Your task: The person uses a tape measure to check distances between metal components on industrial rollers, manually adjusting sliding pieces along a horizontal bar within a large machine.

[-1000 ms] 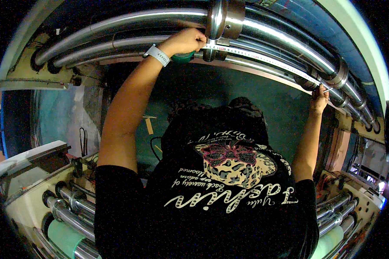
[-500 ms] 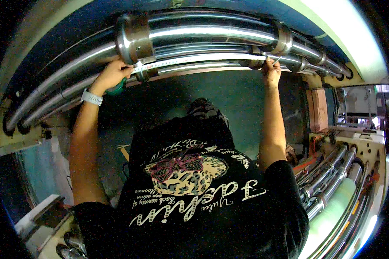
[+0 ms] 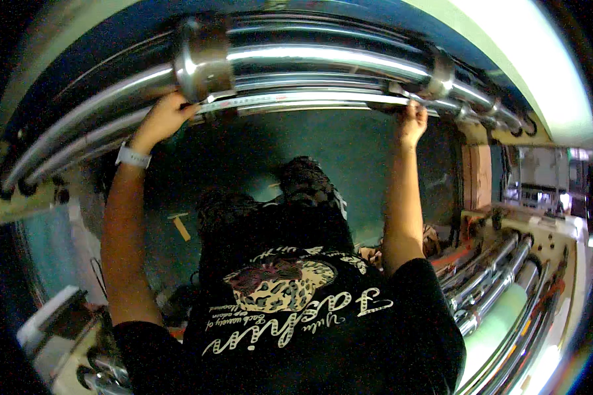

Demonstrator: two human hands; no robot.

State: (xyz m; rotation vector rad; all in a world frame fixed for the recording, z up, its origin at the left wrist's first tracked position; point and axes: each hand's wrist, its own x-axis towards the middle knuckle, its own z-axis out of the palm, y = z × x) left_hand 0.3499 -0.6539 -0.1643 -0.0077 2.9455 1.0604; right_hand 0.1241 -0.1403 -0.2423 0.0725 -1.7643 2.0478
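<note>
A pale tape measure blade point(image 3: 277, 99) stretches between my two hands along polished metal shafts point(image 3: 323, 55). My left hand point(image 3: 159, 124) is closed at the blade's left end, just below a broad metal collar point(image 3: 207, 62); the tape's case is hardly visible there. At the other end, the fingers of my right hand point(image 3: 412, 124) pinch the blade, below a second collar point(image 3: 440, 71). A pale watch point(image 3: 134, 157) sits on my left wrist.
Shafts with more collars curve across the far side, under a pale machine edge point(image 3: 501, 46). At the lower right is another bank of metal rollers with a light green roller point(image 3: 497, 316). A tan piece point(image 3: 181, 228) lies on the dark floor.
The view has shifted, showing more of my legs and the floor. My right hand sits slightly lower against the shafts. The green case seen under my left hand is now mostly hidden.
</note>
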